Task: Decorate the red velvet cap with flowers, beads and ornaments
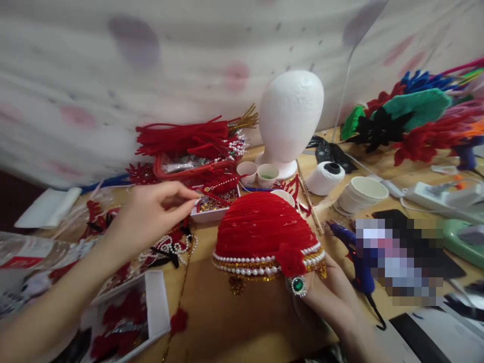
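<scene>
A red ribbed cap [260,227], made of rows of fuzzy stems, stands out in the middle of the view. White pearl strings and gold trim run round its brim, with a red flower [290,260] and a green gem in a pale sparkling setting [298,286] at the front right. My right hand [325,290] supports the cap from below on the right, its fingers mostly hidden. On the left, my left hand [159,209] pinches thumb and forefinger together beside a white tray of small gems and beads [209,216]. Whatever lies between those fingertips is too small to name.
A white foam head [293,113] stands behind the cap, near paper cups [267,175] and a thread cone [325,177]. Bundled red stems [185,138] lie back left. To the right are a blue glue gun [361,269] and power strip [427,194]; an open white box [157,307] sits front left.
</scene>
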Demonstrator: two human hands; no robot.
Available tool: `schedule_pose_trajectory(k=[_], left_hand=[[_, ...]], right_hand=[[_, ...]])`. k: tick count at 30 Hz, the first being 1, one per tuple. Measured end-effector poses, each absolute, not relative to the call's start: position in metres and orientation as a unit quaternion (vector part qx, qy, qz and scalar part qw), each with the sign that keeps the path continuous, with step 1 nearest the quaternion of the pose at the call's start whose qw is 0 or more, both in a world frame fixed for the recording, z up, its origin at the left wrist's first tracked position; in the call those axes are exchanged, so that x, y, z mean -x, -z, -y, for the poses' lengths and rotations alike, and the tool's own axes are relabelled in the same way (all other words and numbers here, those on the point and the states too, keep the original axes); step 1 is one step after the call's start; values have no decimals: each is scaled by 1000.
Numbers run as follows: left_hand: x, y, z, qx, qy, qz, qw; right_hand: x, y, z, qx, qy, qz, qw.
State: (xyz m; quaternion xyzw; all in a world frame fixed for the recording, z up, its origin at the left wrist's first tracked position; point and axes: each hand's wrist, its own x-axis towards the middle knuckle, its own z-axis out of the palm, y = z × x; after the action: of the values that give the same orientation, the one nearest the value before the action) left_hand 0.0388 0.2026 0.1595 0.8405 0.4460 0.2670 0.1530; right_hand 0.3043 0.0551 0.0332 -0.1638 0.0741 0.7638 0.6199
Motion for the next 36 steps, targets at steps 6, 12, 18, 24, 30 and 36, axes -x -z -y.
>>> schedule_pose_trajectory(k=[6,12,18,24,30,36], left_hand=[[-16,-157,-102,-630,-354,-520,455],[-59,-113,-61,-409,-442,-494,627],[-82,-84,-61,-327,-492,-450,670],[-80,-79,-65,-454,-523,-393,604],[-80,-78,-68,-569,-550,-399,464],[-80,-72,-69,-611,-550,-388,416]], right_hand=[[-309,-38,-59,205,-756,-138,606],[-307,-48,-64,224,-753,-96,612],[-308,-43,-62,241,-735,-90,628],[-313,-37,-60,208,-754,-80,618],[-311,-38,-60,220,-742,-93,626],[-310,-40,-61,221,-738,-101,630]])
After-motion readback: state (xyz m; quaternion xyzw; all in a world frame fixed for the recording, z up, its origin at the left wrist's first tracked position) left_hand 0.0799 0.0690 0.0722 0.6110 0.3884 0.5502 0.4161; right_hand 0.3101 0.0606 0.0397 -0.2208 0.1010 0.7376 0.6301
